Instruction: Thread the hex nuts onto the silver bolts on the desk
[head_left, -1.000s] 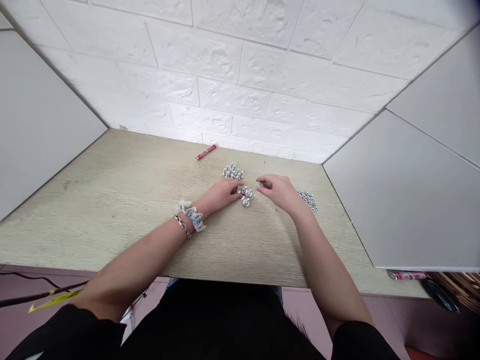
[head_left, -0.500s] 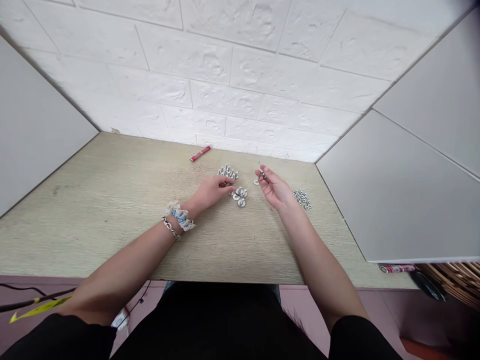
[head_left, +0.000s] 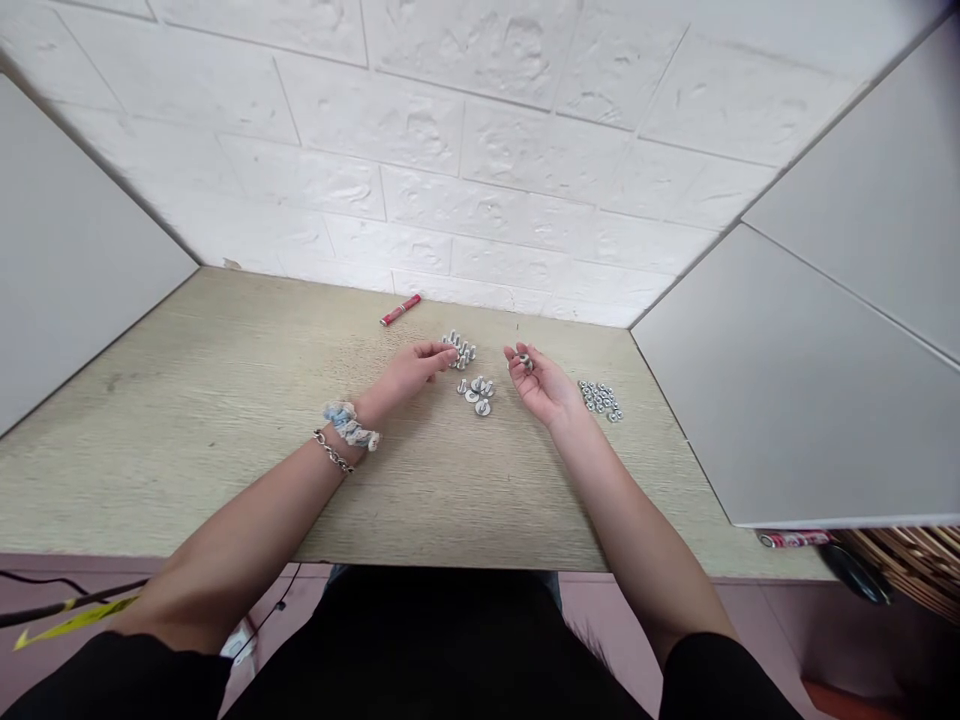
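My left hand [head_left: 411,374] reaches to a cluster of upright bolts [head_left: 466,352]. Its thumb and forefinger close at the cluster's left edge, on what looks like one bolt; the fingertips partly hide it. Just in front lie several flat washers [head_left: 472,396], some with a bolt standing on them. To the right, my right hand [head_left: 549,392] is raised palm up with curled fingers. Small metal nuts [head_left: 525,362] rest in those fingers; how many, I cannot tell. Beside that wrist is a group of loose nuts [head_left: 600,398].
A red marker-like tube [head_left: 400,310] lies near the white brick wall [head_left: 420,190]. Grey panels [head_left: 817,400] bound the wooden table [head_left: 225,440] on both sides. At the lower right are a second red tube [head_left: 795,539] and a wicker basket [head_left: 911,565].
My left hand has moved from the washers back and left to the upright bolts. My right hand has shifted slightly down, its fingers still curled around the small metal pieces.
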